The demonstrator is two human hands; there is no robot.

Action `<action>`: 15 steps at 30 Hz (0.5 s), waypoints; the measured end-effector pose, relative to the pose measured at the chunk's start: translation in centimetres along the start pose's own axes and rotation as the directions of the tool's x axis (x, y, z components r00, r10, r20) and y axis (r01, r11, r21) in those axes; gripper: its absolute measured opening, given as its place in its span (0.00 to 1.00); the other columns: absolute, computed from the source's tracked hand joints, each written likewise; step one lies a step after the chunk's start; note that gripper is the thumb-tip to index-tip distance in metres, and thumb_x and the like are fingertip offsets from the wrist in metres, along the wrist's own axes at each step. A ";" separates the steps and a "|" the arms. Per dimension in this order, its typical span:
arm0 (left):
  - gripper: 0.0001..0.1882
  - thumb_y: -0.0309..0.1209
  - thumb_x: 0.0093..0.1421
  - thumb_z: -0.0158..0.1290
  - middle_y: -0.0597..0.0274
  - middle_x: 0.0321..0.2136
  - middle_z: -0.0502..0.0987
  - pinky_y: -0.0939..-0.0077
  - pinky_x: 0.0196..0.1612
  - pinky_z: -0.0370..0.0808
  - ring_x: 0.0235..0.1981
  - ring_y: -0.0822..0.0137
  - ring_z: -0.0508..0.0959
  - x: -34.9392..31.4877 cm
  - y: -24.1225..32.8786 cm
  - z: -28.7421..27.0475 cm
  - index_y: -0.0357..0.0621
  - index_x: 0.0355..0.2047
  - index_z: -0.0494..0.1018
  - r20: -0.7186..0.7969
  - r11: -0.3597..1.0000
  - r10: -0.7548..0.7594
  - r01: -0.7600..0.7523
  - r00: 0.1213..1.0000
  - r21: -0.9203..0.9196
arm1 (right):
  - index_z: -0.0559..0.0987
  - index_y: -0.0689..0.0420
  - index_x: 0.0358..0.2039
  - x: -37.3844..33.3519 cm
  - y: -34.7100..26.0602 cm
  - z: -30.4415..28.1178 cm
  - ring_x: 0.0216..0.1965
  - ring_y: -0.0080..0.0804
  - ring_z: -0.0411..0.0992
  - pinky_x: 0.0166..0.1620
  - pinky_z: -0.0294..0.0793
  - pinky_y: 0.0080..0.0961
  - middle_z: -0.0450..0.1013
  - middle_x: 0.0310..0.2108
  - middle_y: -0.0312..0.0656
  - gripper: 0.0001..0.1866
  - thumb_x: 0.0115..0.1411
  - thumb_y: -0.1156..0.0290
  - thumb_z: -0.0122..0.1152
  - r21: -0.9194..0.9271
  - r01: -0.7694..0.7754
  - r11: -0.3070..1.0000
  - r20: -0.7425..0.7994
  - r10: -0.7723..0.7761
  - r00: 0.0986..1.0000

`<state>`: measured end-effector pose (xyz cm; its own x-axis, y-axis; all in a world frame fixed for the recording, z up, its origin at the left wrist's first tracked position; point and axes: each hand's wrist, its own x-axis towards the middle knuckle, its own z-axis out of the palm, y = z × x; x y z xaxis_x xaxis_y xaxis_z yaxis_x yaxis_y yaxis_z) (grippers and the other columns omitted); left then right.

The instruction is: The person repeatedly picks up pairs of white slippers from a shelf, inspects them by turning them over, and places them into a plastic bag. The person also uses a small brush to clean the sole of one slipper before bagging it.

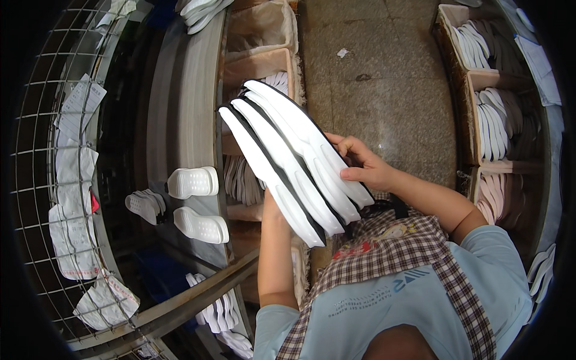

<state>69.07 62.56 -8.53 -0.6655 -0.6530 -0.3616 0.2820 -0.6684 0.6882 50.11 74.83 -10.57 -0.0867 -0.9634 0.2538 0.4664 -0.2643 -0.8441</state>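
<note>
A stack of several white shoe soles (294,162) with black layers between them is held up in front of my body, lengthwise and tilted. My right hand (363,161) grips the stack's right side, the thumb on the outer white sole and the fingers at its dark edge. From below left, my left hand (271,199) reaches under the stack and supports it. Its fingers are hidden behind the soles. To the left, two pairs of white soles (195,182) (201,225) lie on the grey bench (180,114), with a grey-looking bunch of soles (146,206) beside them.
Bins (259,63) with pinkish walls stand along the bench, some with soles in them. More bins (499,80) with white, dark and pink soles line the right side. A wire mesh (45,180) with papers is at far left. Stone floor (390,78) runs between.
</note>
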 end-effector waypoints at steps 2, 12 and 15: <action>0.27 0.28 0.59 0.50 0.52 0.45 0.67 0.70 0.41 0.74 0.44 0.64 0.70 0.2 0.1 0.0 0.38 0.58 0.56 0.010 1.000 0.003 -0.003 1.000 0.001 | 0.62 0.52 0.41 0.4 -0.6 0.7 0.64 0.44 0.46 0.63 0.47 0.38 0.46 0.63 0.53 0.18 0.56 0.63 0.59 -0.025 0.025 0.999 -0.015 -0.025 1.000; 0.29 0.29 0.60 0.50 0.55 0.41 0.66 0.72 0.38 0.75 0.39 0.67 0.69 1.6 -0.8 -1.2 0.41 0.60 0.54 0.515 0.873 0.203 0.084 0.833 -0.481 | 0.58 0.62 0.59 2.0 -3.9 -1.6 0.44 0.39 0.71 0.36 0.79 0.33 0.66 0.48 0.56 0.40 0.50 0.51 0.52 0.729 -0.271 0.629 -0.002 0.398 0.918; 0.30 0.29 0.60 0.50 0.56 0.39 0.65 0.72 0.36 0.75 0.37 0.68 0.69 1.7 -0.8 -1.4 0.42 0.61 0.53 0.534 0.860 0.222 0.095 0.816 -0.501 | 0.59 0.62 0.58 1.7 -3.8 -1.9 0.44 0.37 0.71 0.34 0.79 0.32 0.67 0.46 0.55 0.39 0.50 0.51 0.52 0.630 -0.287 0.722 -0.130 0.462 0.877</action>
<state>68.67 61.47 -10.54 -0.8495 -0.4908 0.1935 0.5262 -0.8151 0.2424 46.53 74.13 -7.87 0.0250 -0.9731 -0.2291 0.9159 0.1141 -0.3847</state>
